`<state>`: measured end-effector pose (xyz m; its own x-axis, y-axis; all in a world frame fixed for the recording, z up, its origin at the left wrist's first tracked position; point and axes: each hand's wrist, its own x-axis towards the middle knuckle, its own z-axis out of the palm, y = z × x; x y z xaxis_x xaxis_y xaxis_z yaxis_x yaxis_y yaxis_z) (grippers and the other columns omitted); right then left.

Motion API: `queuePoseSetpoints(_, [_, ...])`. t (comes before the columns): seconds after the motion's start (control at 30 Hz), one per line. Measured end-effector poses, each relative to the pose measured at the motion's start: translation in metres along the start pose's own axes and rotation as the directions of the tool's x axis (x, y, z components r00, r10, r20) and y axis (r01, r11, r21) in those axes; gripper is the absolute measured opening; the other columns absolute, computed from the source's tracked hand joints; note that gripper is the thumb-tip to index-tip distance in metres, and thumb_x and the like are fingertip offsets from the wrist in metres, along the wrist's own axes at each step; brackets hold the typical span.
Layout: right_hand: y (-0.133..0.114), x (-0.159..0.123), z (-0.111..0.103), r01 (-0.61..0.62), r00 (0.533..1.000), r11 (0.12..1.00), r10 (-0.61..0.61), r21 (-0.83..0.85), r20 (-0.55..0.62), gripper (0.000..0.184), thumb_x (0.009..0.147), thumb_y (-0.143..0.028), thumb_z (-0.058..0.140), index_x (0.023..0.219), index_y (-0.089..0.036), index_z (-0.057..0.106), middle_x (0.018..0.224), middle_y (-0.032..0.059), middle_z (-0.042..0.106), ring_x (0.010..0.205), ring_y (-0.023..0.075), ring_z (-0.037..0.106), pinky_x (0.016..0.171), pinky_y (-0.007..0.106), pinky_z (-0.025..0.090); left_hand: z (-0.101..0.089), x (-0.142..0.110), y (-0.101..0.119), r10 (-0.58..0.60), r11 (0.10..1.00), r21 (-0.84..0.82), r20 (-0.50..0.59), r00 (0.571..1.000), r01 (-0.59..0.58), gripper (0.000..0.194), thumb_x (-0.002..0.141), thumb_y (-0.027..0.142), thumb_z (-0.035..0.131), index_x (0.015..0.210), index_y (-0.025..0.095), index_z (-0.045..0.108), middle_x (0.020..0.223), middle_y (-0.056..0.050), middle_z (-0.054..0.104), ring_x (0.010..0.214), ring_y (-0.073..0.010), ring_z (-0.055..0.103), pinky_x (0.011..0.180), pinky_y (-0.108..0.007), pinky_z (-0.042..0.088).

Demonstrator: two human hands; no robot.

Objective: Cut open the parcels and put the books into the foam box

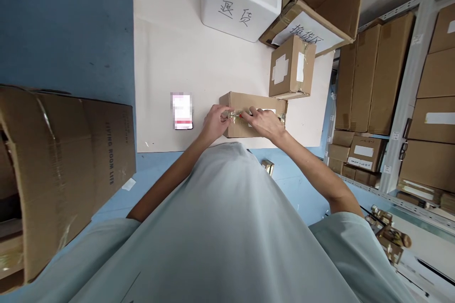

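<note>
A small brown cardboard box [241, 102] sealed with clear tape lies on the cream table [167, 47] just in front of me. My left hand [215, 122] grips the box's near left edge, fingers curled over the taped seam. My right hand [265, 120] rests on the top of the box at the right, fingers closed on a small red-tipped object at the tape seam; I cannot make out what that object is.
A phone [182, 111] lies left of the box. Behind stand a second small taped box [291, 67], a white foam bin [241, 0] with handwritten characters and a large open carton [320, 0]. A big carton [64, 165] sits at my left; shelves of boxes [398, 94] at right.
</note>
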<state>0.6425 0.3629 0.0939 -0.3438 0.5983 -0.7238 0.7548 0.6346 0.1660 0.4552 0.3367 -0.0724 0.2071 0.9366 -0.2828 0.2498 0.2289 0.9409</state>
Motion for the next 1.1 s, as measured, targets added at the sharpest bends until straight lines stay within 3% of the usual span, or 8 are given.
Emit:
queuePoseSetpoints(0.4, [0.011, 0.0, 0.004, 0.056, 0.998, 0.998, -0.055, 0.017, -0.043, 0.056, 0.112, -0.002, 0.022, 0.156, -0.011, 0.057, 0.138, 0.0252, 0.07, 0.118, 0.0319, 0.075, 0.082, 0.038, 0.05, -0.001, -0.001, 0.004, -0.018, 0.999, 0.042, -0.023, 1.0, 0.019, 0.036, 0.093, 0.028, 0.075, 0.129, 0.025, 0.08, 0.143, -0.01, 0.071, 0.1, -0.0228, 0.076, 0.097, -0.042, 0.069])
queuePoseSetpoints(0.6, [0.035, -0.013, 0.023, 0.004, 1.0, 0.997, -0.003, 0.08, -0.014, 0.05, 0.113, -0.004, 0.029, 0.147, -0.011, 0.064, 0.133, 0.0256, 0.074, 0.112, 0.0307, 0.078, 0.082, 0.036, 0.049, 0.003, -0.004, 0.009, -0.036, 0.998, 0.053, -0.087, 0.996, 0.041, 0.033, 0.092, 0.026, 0.074, 0.125, 0.025, 0.081, 0.14, -0.009, 0.074, 0.098, -0.0218, 0.074, 0.096, -0.04, 0.069])
queuePoseSetpoints(0.73, [0.065, -0.02, 0.053, -0.036, 0.998, 0.992, 0.042, 0.119, -0.051, 0.05, 0.11, -0.005, 0.033, 0.138, -0.007, 0.075, 0.125, 0.0298, 0.079, 0.112, 0.0347, 0.079, 0.082, 0.039, 0.053, 0.006, -0.006, 0.014, -0.069, 0.993, 0.086, -0.124, 0.99, 0.08, 0.034, 0.093, 0.029, 0.073, 0.126, 0.026, 0.08, 0.142, -0.009, 0.074, 0.099, -0.0222, 0.076, 0.096, -0.041, 0.069])
queuePoseSetpoints(0.87, [0.114, -0.042, 0.089, -0.133, 0.991, 0.976, 0.132, 0.172, 0.015, 0.049, 0.109, -0.008, 0.036, 0.126, -0.007, 0.082, 0.12, 0.032, 0.08, 0.114, 0.0393, 0.079, 0.084, 0.044, 0.053, 0.008, -0.006, 0.02, -0.098, 0.988, 0.098, -0.166, 0.981, 0.116, 0.035, 0.092, 0.032, 0.072, 0.125, 0.025, 0.08, 0.14, -0.009, 0.077, 0.093, -0.0209, 0.076, 0.092, -0.039, 0.069])
queuePoseSetpoints(0.97, [0.145, -0.062, 0.108, -0.156, 0.988, 0.975, 0.152, 0.16, 0.04, 0.051, 0.108, -0.002, 0.034, 0.133, -0.008, 0.079, 0.127, 0.0292, 0.079, 0.113, 0.0364, 0.08, 0.084, 0.041, 0.049, 0.012, -0.005, 0.023, -0.127, 0.981, 0.121, -0.203, 0.971, 0.154, 0.036, 0.089, 0.033, 0.073, 0.123, 0.024, 0.08, 0.135, -0.009, 0.079, 0.094, -0.0215, 0.076, 0.089, -0.037, 0.068])
queuePoseSetpoints(1.1, [0.163, -0.071, 0.121, -0.116, 0.993, 0.981, 0.115, 0.156, 0.014, 0.052, 0.109, -0.001, 0.033, 0.137, -0.01, 0.076, 0.129, 0.026, 0.077, 0.112, 0.034, 0.08, 0.08, 0.039, 0.045, 0.019, -0.004, 0.029, -0.145, 0.97, 0.149, -0.278, 0.95, 0.192, 0.035, 0.087, 0.032, 0.073, 0.121, 0.024, 0.08, 0.137, -0.008, 0.079, 0.097, -0.0224, 0.076, 0.088, -0.036, 0.067])
